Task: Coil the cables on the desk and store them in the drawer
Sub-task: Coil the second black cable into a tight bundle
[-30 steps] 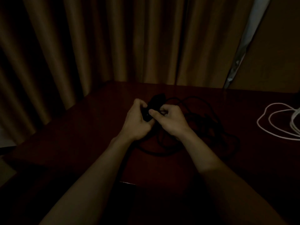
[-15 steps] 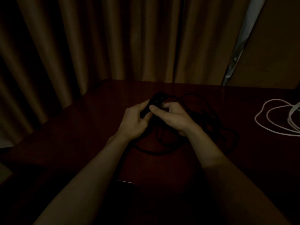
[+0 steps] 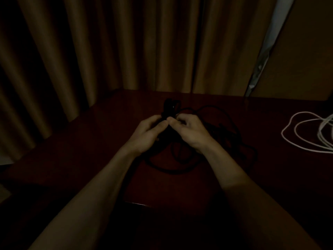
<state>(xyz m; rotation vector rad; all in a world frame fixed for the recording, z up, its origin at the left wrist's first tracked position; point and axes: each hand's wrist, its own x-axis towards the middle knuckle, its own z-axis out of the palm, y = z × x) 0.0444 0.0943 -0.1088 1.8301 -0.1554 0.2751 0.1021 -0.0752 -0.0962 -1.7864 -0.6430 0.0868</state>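
Both hands, left hand and right hand, grip a black cable on the dark desk; a white cable lies at three o'clock.

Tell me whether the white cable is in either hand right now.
No: the white cable lies loose on the desk off to the right, while the left hand and right hand both grip the black cable.
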